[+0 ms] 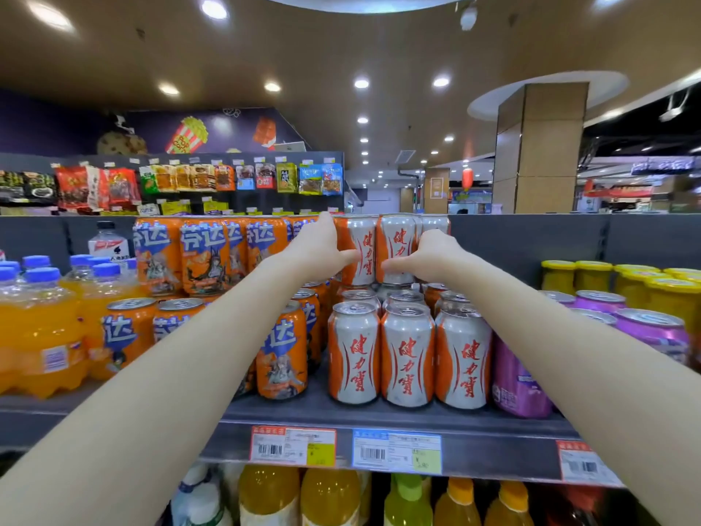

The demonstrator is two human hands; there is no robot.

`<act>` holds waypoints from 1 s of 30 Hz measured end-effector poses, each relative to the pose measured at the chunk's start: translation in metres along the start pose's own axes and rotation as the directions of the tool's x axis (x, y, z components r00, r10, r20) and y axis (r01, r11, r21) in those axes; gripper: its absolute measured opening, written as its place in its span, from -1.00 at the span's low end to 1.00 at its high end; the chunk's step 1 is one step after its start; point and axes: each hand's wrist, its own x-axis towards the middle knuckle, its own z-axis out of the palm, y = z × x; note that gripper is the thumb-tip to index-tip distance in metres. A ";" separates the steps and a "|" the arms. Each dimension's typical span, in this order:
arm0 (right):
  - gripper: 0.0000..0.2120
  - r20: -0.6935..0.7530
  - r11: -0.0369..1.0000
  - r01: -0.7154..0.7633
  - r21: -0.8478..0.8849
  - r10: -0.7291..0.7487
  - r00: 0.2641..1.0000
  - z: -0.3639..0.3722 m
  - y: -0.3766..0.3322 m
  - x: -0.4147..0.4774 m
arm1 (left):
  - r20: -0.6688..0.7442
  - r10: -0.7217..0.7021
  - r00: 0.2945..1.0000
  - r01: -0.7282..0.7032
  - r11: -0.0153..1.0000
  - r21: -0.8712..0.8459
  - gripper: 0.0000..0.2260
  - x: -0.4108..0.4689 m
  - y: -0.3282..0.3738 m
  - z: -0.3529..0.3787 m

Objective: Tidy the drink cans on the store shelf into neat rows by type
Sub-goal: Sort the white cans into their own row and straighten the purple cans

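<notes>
left hand (322,252) curls round one silver can (362,256), right hand (430,256) round the next silver can (396,241), both stacked on the top layer near the back edge of the shelf (379,416), probably to square them beside the orange cans (205,252).

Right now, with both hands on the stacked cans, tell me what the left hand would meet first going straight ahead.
The left hand grips a stacked silver can; going on, it would probably wedge between that and the orange cans, though depth is unclear.
</notes>
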 end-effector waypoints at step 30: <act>-0.59 -0.163 0.937 0.022 -0.347 -0.083 0.983 -0.002 -0.010 -0.053 | -0.029 0.154 0.988 -0.151 0.986 0.077 -0.50 -0.020 -0.020 -0.016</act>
